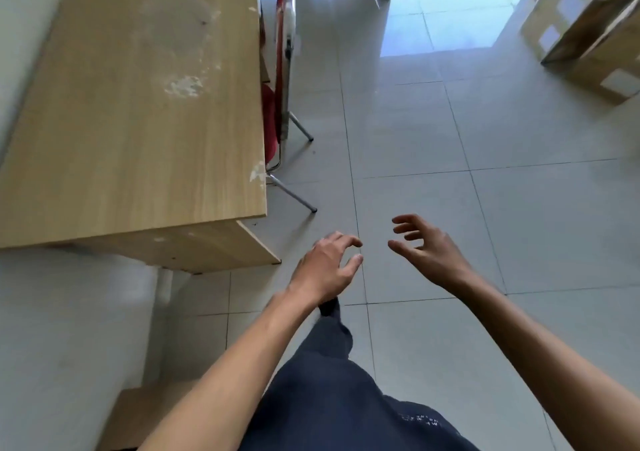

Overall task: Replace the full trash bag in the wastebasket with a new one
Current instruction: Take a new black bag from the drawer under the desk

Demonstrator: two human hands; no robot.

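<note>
A person stands on a grey tiled floor with both bare arms stretched forward over it, seen from the head camera. The left hand hangs palm down at about 6 o'clock of centre, its fingers loosely curled and its thumb apart from them, grasping nothing. The right hand is just beside it at 5 o'clock, turned palm inward, its fingers spread and lightly bent, likewise grasping nothing; the two hands are near each other but apart. Below them, at 6 o'clock, a leg in dark trousers steps forward, a dark shoe showing just under the left wrist. A worn light-wood desk fills the frame from 9 to 11 o'clock, its top marked with pale scuffs and chipped along its right edge. Tucked against the desk's right side at 12 o'clock is a chair with a red seat and metal legs splayed on the tiles. Cardboard boxes with pale labels are stacked at 2 o'clock, and bright light lies on the floor between them and the chair, at 1 o'clock. Neither the wastebasket nor any trash bag is in view, so where they stand cannot be told.
</note>
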